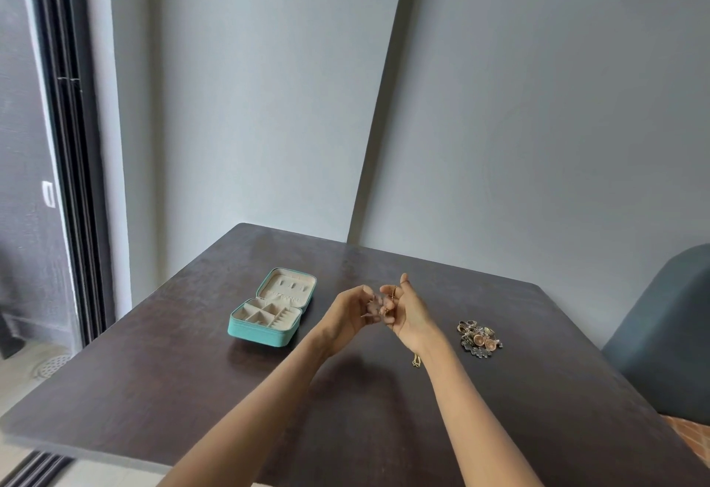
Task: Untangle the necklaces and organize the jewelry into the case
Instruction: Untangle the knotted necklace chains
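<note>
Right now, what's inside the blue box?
The blue box lies open. Its cream sections look bare; no jewelry shows. The near wall hides part of the front sections.

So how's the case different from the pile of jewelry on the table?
The case lies left of the hands, the pile right of them. The case is one teal box, open, with pale compartments that look empty; the pile is a loose heap of small metal pieces, gold, copper and dark. The case is larger. Both rest on the table, untouched.
</note>
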`<state>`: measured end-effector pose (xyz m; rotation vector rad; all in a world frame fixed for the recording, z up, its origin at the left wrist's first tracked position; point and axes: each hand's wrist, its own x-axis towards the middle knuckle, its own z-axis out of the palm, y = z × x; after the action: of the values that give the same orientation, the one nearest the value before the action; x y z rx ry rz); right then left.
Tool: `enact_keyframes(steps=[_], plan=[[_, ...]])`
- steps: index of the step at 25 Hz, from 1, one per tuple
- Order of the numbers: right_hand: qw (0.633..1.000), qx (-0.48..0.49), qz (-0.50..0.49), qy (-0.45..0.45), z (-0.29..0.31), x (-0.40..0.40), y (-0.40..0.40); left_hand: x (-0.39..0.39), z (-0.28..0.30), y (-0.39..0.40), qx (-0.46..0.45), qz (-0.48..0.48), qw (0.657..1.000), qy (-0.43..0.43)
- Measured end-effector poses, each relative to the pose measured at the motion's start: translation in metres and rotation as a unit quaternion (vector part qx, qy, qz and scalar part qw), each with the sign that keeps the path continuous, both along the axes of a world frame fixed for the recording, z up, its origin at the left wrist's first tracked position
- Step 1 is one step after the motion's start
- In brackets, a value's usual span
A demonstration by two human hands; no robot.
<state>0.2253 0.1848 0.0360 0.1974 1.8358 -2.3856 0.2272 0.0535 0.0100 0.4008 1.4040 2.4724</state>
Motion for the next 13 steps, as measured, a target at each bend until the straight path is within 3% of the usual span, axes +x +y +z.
enact_keyframes(steps=[2, 3, 8, 13], plan=[[1.000, -0.018, -0.003, -0.010, -0.002, 0.000, 0.002, 0.002, 0.001, 0.002, 0.053, -0.016, 0.998, -0.027], [1.000, -0.011, -0.002, -0.009, -0.003, 0.000, 0.003, 0.003, 0.002, 0.001, 0.038, -0.027, 0.999, -0.027], [0.995, 0.099, 0.007, 0.016, -0.007, 0.004, 0.007, 0.002, 0.007, -0.002, -0.217, -0.094, 0.969, 0.069], [0.992, 0.122, -0.006, 0.031, -0.012, 0.000, 0.008, -0.003, 0.003, -0.010, -0.256, -0.049, 0.959, 0.107]])
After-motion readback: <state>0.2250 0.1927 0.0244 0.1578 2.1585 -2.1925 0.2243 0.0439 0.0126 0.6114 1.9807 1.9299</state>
